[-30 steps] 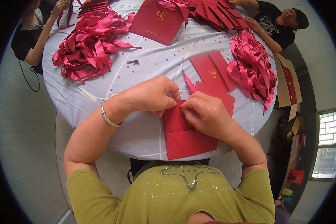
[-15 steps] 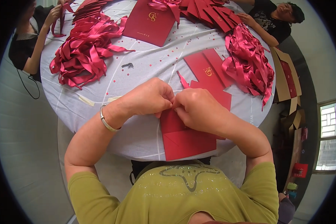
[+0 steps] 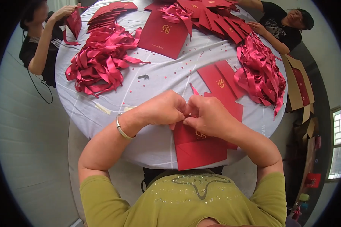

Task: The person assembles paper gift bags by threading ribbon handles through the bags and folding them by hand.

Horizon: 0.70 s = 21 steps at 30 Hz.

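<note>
A red paper bag (image 3: 201,153) is being worked on at the near edge of the round table (image 3: 140,151), its folded base being turned toward the wearer. Its upper left corner is being pinched in a narrow grip by the left hand (image 3: 170,109). The thumb and forefinger of the right hand (image 3: 210,117) are being held close together at the bag's top edge (whether they are fully closed, or on what, cannot be told). Just beyond the right hand, a pink ribbon tip (image 3: 193,89) is being left exposed.

Further toward the right edge, an emblem-marked red bag (image 3: 221,82) is being seen lying flat, near a right-hand ribbon pile (image 3: 259,72). Another ribbon pile (image 3: 102,62) is being displayed toward the left edge. Between the piles, toward the far edge, a large red bag (image 3: 165,36) is being partly covered by a ribbon bundle (image 3: 175,13).

At the far left edge, a small red bag (image 3: 74,22) is being held up by a co-worker's hand (image 3: 64,12). At the far right edge, heaped red bags (image 3: 216,22) are being touched by another co-worker's hand (image 3: 257,28).
</note>
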{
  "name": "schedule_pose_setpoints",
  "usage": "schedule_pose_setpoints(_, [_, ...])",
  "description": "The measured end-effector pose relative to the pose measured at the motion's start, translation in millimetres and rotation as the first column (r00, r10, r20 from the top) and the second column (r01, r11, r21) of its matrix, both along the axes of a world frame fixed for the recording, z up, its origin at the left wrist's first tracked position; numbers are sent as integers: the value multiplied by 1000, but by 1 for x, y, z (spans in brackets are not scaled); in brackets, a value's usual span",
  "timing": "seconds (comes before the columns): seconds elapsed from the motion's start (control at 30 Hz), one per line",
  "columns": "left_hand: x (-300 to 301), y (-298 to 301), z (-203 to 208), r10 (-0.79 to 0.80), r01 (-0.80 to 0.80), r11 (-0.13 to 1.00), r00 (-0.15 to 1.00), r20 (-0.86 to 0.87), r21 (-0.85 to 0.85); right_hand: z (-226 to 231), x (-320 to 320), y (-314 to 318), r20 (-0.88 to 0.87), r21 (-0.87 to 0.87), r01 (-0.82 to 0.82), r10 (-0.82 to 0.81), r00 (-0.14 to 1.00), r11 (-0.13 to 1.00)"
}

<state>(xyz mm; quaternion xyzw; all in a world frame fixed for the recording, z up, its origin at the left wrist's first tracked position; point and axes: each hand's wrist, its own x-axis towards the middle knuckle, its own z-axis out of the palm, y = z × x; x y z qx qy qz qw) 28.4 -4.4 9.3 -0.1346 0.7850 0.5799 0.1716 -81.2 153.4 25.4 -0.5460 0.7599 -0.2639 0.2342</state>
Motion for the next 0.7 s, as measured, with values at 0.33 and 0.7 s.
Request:
schedule_pose_setpoints(0.33, [1, 2, 17, -62, 58, 997, 995, -84, -55, 32, -41, 3, 262, -28, -47, 53, 964, 999])
schedule_pose_setpoints(0.7, [5, 11, 13, -151, 155, 988, 976, -156, 17, 13, -67, 11, 546, -1, 47, -39, 837, 999])
